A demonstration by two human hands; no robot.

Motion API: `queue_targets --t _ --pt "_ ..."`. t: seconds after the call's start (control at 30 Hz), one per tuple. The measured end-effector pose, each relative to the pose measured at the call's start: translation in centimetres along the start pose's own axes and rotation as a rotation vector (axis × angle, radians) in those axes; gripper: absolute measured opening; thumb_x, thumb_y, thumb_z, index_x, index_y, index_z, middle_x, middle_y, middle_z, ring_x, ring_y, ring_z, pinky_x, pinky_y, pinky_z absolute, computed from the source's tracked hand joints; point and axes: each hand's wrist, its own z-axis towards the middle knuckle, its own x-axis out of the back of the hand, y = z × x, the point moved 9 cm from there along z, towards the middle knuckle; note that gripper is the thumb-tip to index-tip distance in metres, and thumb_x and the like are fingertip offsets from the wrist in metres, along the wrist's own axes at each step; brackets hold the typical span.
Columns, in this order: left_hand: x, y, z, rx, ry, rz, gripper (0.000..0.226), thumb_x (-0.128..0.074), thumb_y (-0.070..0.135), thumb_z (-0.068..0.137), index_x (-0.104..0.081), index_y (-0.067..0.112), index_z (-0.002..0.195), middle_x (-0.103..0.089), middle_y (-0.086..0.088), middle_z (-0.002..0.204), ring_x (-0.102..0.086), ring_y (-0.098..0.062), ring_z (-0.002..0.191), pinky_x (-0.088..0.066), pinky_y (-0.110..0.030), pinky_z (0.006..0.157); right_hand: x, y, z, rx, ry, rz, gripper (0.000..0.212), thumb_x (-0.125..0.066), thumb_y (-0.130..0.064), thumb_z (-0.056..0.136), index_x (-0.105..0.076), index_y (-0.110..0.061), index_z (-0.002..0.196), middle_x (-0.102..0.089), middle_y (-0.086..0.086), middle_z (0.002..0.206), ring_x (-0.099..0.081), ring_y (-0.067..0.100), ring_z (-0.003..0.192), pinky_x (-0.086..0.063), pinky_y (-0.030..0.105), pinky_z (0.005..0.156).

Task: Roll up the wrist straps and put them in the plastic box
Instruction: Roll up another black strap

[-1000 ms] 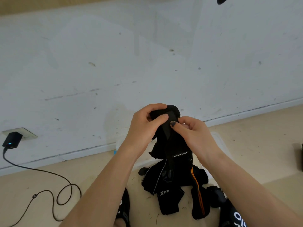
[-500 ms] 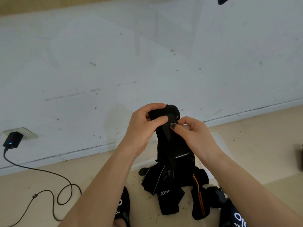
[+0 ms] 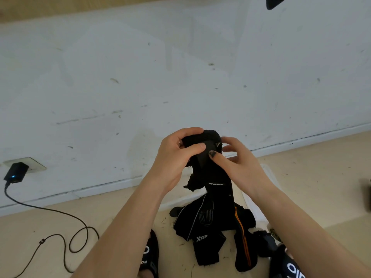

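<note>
Rolling step under way: left hand (image 3: pixel 174 157) gripping rolled end of wrist strap (image 3: pixel 206 157) at chest height, right hand (image 3: pixel 239 167) pinching it, tail hanging to floor pile (image 3: pixel 208 233). Next: wind tail tight, then plastic box (image 3: pixel 259 201).

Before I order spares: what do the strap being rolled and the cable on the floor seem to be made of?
The wrist strap looks like matte black woven or elastic fabric: it bends softly between the left hand and right hand, shows frayed edges and a printed white logo. The cable looks braided, with a dull, faintly textured black sheath, though plain rubber cannot be ruled out.
</note>
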Motion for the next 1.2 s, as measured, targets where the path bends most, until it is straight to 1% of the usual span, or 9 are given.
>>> queue_targets --t 0.07,0.13,0.2,0.37,0.47,0.6,0.83,1.1,1.2 --pt "-0.1 0.0 0.0 0.008 -0.011 -0.023 0.034 -0.073 0.000 0.089 -0.076 0.023 0.114 -0.075 -0.009 0.110 -0.074 -0.021 0.100 -0.060 -0.033 0.084 0.0 -0.5 0.0 0.025 -0.032 0.041 0.014 -0.065 -0.036 0.098 -0.071 -0.031 0.110 -0.074 -0.007 0.105 -0.073 0.006 0.088 -0.055 0.017 0.071" --pt "-0.3 0.1 -0.1 0.012 -0.022 -0.060 0.034 -0.071 -0.001 0.090 -0.076 0.021 0.115 -0.075 -0.009 0.110 -0.074 -0.020 0.100 -0.060 -0.032 0.085 0.3 -0.9 0.0 0.052 -0.030 0.069 0.017 -0.066 -0.032 0.099 -0.073 -0.017 0.098 -0.075 0.001 0.093 -0.071 0.004 0.078 -0.053 0.013 0.068" --pt "-0.5 0.2 -0.1 0.013 -0.028 -0.104 0.034 -0.069 -0.002 0.091 -0.073 0.019 0.118 -0.074 -0.008 0.107 -0.074 -0.019 0.098 -0.061 -0.032 0.083 0.5 -1.2 0.0 0.083 -0.025 0.090 0.022 -0.068 -0.026 0.098 -0.069 -0.006 0.091 -0.072 0.009 0.087 -0.069 0.008 0.074 -0.055 0.021 0.076" --pt "-1.0 0.5 -0.4 -0.064 0.031 -0.011 0.027 -0.063 0.016 0.099 -0.068 0.033 0.120 -0.072 -0.006 0.105 -0.071 -0.014 0.096 -0.059 -0.036 0.090 -0.1 -1.6 -0.3 0.096 -0.064 0.305 0.028 -0.065 -0.013 0.100 -0.057 0.012 0.093 -0.061 0.018 0.074 -0.065 0.018 0.068 -0.056 0.027 0.062" --pt "-1.4 1.2 -0.7 -0.176 0.100 0.175 0.024 -0.060 0.025 0.101 -0.064 0.040 0.119 -0.069 0.010 0.110 -0.067 -0.005 0.100 -0.058 -0.030 0.089 -0.7 -1.5 -0.6 0.077 -0.037 0.385 0.034 -0.066 -0.018 0.100 -0.054 0.013 0.095 -0.055 0.031 0.079 -0.059 0.030 0.074 -0.053 0.044 0.069" --pt "-1.3 2.0 -1.1 -0.284 0.157 0.246 0.023 -0.059 0.020 0.102 -0.060 0.032 0.122 -0.066 0.012 0.107 -0.066 -0.004 0.098 -0.055 -0.020 0.082 -1.5 -0.8 -0.5 0.010 -0.051 0.461 0.046 -0.069 -0.032 0.097 -0.054 0.012 0.101 -0.059 0.019 0.087 -0.060 0.032 0.080 -0.052 0.045 0.074" --pt "-3.0 0.9 -1.6 -0.227 0.090 0.258 0.028 -0.052 0.029 0.106 -0.048 0.030 0.134 -0.065 0.010 0.105 -0.066 0.001 0.092 -0.052 -0.014 0.070 -0.4 -0.7 -0.4 0.000 0.080 0.483 0.021 -0.064 -0.022 0.101 -0.068 -0.002 0.101 -0.070 0.012 0.087 -0.070 0.023 0.080 -0.058 0.038 0.074" --pt "-2.8 1.0 -1.5 -0.238 0.090 0.267 0.032 -0.053 0.026 0.106 -0.047 0.037 0.135 -0.064 0.008 0.096 -0.067 -0.004 0.088 -0.053 -0.016 0.074 -0.9 -0.4 -0.2 -0.058 0.014 0.500 0.026 -0.061 -0.029 0.103 -0.073 -0.005 0.102 -0.078 0.014 0.099 -0.076 0.026 0.090 -0.059 0.033 0.075" --pt "-3.1 0.4 -1.5 -0.149 0.036 0.189 0.039 -0.056 0.029 0.104 -0.042 0.036 0.139 -0.066 0.004 0.104 -0.069 -0.002 0.092 -0.055 -0.015 0.074 -0.2 -0.7 -0.1 -0.010 0.085 0.486 0.023 -0.063 -0.025 0.102 -0.070 -0.007 0.090 -0.074 0.008 0.085 -0.074 0.020 0.080 -0.057 0.027 0.067"
